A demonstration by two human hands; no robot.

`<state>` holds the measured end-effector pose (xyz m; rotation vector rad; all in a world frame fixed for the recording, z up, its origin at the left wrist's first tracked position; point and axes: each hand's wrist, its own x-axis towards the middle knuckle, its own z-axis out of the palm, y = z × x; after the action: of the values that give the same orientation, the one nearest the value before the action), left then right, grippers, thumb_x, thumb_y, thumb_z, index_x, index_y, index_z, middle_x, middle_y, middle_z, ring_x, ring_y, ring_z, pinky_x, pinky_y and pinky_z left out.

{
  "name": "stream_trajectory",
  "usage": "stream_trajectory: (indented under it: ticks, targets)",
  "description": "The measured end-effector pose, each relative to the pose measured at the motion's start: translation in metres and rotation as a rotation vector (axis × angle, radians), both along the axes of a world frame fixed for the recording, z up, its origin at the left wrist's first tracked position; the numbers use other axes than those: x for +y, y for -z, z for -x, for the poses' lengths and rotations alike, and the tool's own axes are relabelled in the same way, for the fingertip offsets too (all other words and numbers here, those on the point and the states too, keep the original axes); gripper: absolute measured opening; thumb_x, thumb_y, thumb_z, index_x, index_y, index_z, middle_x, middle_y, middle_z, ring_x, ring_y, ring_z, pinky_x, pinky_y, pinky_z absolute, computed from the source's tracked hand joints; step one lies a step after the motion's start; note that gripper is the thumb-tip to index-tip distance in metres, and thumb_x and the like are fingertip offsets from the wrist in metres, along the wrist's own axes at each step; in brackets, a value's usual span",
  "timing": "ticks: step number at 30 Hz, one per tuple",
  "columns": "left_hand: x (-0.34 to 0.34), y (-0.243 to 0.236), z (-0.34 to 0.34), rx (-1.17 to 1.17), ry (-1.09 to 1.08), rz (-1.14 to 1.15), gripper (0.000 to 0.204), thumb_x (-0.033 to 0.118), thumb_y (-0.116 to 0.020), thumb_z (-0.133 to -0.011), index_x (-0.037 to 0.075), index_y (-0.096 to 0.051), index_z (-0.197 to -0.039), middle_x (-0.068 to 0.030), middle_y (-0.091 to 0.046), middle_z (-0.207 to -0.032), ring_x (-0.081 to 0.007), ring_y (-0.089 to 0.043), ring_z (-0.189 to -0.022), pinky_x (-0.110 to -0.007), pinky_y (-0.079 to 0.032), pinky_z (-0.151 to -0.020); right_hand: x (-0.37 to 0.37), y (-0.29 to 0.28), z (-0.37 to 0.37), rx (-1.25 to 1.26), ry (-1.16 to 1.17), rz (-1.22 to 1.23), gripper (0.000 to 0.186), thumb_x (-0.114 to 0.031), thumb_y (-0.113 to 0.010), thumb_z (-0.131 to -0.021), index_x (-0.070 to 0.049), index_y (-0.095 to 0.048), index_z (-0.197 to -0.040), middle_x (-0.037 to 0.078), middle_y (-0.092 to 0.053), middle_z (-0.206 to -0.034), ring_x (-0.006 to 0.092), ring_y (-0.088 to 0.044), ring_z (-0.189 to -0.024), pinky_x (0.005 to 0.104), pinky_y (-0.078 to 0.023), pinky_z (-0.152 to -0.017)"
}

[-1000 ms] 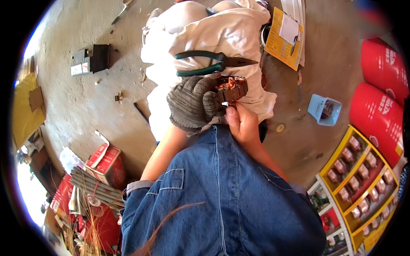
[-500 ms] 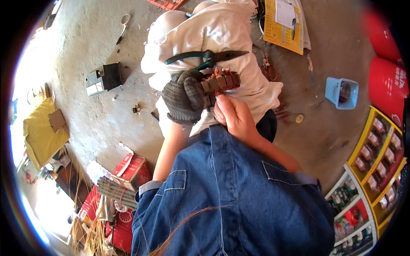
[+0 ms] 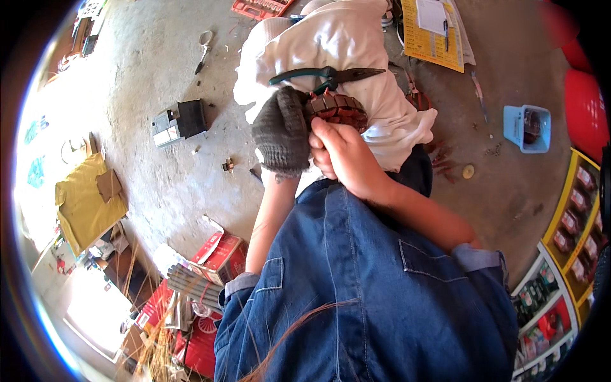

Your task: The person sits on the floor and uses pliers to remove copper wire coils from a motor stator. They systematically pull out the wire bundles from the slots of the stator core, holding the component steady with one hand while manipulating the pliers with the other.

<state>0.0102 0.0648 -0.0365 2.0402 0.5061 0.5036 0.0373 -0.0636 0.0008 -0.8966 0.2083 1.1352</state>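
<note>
A round motor stator with dark metal poles and reddish copper windings is held above the white cloth over my lap. My left hand, in a dark knitted glove, is closed round the stator's left side. My bare right hand is closed at its near edge, thumb pressed against it; the fingertips are partly hidden. Just beyond the stator, long-nose pliers with dark green handles lie on the cloth, one handle partly covered by the glove and stator.
On the concrete floor at left are a black box-shaped part and a small metal piece. To the right lie red-handled scissors and a blue plastic tub. A yellow sheet with a notepad is at the far right.
The stator has turned in my hands, showing more of its round side. My right hand has curled further round its near edge. The whole view has shifted slightly.
</note>
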Motion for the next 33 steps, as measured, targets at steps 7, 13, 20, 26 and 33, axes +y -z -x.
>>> stream_trajectory:
  ticks: [7, 13, 20, 26, 33]
  targets:
    - [-0.01, 0.001, -0.006, 0.175, -0.138, -0.159, 0.047, 0.04, -0.045, -0.1, 0.006, -0.068, -0.076, -0.016, -0.065, -0.067, -0.0342, -0.062, -0.06, -0.044, -0.048, -0.058, 0.0, -0.002, 0.007, 0.018, 0.038, 0.073, 0.039, -0.041, -0.045, -0.101, -0.017, -0.039, -0.071, -0.008, -0.029, -0.054, 0.0051, -0.025, -0.042, 0.0243, -0.018, -0.039]
    - [0.011, 0.032, -0.009, 0.173, -0.041, -0.603, 0.031, 0.034, -0.054, -0.095, 0.005, -0.064, -0.095, -0.016, -0.066, -0.074, -0.0336, -0.064, -0.064, -0.045, -0.05, -0.056, 0.019, 0.043, 0.013, -0.571, -0.001, 0.197, 0.045, -0.034, -0.042, -0.104, -0.014, -0.039, -0.064, -0.007, -0.032, -0.055, 0.0072, -0.031, -0.044, 0.026, -0.025, -0.043]
    - [0.013, 0.027, -0.028, 0.41, -0.06, -0.738, 0.034, 0.03, -0.049, -0.094, 0.005, -0.059, -0.115, -0.0165, -0.068, -0.086, -0.0328, -0.068, -0.079, -0.045, -0.054, -0.067, 0.011, 0.043, -0.013, -1.294, -0.21, 0.592, 0.049, -0.029, -0.043, -0.101, 0.007, -0.06, -0.073, 0.026, -0.06, -0.068, 0.0426, -0.06, -0.066, 0.0498, -0.046, -0.068]
    - [0.01, 0.021, -0.03, 0.32, -0.038, -0.742, 0.036, 0.03, -0.05, -0.092, 0.006, -0.058, -0.118, -0.0174, -0.069, -0.085, -0.0348, -0.069, -0.075, -0.046, -0.054, -0.062, 0.01, 0.04, -0.011, -1.434, -0.248, 0.703, 0.049, -0.028, -0.043, -0.1, 0.009, -0.062, -0.074, 0.031, -0.06, -0.073, 0.0482, -0.061, -0.072, 0.0533, -0.049, -0.072]
    - [0.01, 0.046, -0.031, 0.239, -0.149, -0.518, 0.033, 0.033, -0.048, -0.095, 0.006, -0.059, -0.11, -0.0172, -0.068, -0.084, -0.0362, -0.067, -0.074, -0.048, -0.052, -0.064, 0.018, 0.01, 0.01, -0.284, -0.06, 0.329, 0.045, -0.029, -0.043, -0.099, -0.012, -0.043, -0.058, -0.005, -0.037, -0.05, 0.0096, -0.037, -0.042, 0.0303, -0.027, -0.042]
